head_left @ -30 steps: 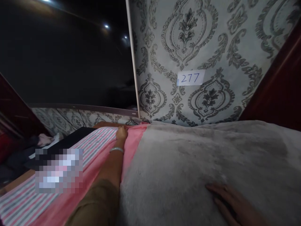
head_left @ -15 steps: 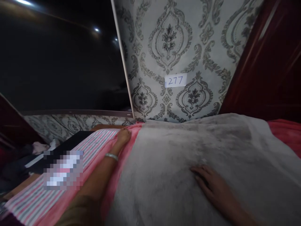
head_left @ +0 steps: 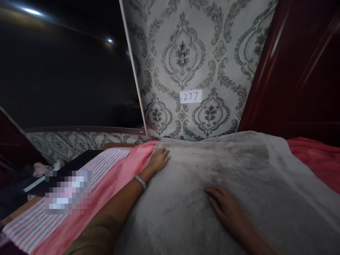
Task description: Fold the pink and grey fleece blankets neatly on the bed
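A grey plush blanket (head_left: 183, 219) is spread out in front of me. My left hand (head_left: 159, 160) lies on its far left part, fingers apart and stretched over the fabric. Nearer and to the right, my right hand (head_left: 224, 205) rests on the blanket with its fingers extended. Neither hand grips anything. Along the blanket's left edge runs a pink cloth (head_left: 132, 163), and beyond that a striped cloth (head_left: 106, 164) in pink, grey and white. Part of the striped cloth is blurred out by pixelation.
A large dark screen (head_left: 71, 71) stands at the back left. Patterned wallpaper bears a paper label (head_left: 191, 96) reading 277. On the right are a dark red glossy panel (head_left: 297, 78) and red fabric (head_left: 316, 156). A black flat item (head_left: 79, 163) lies at the left.
My left hand has moved right, from the pink cloth onto the grey blanket, and its fingers have spread. My right hand stays on the blanket. The view has shifted slightly.
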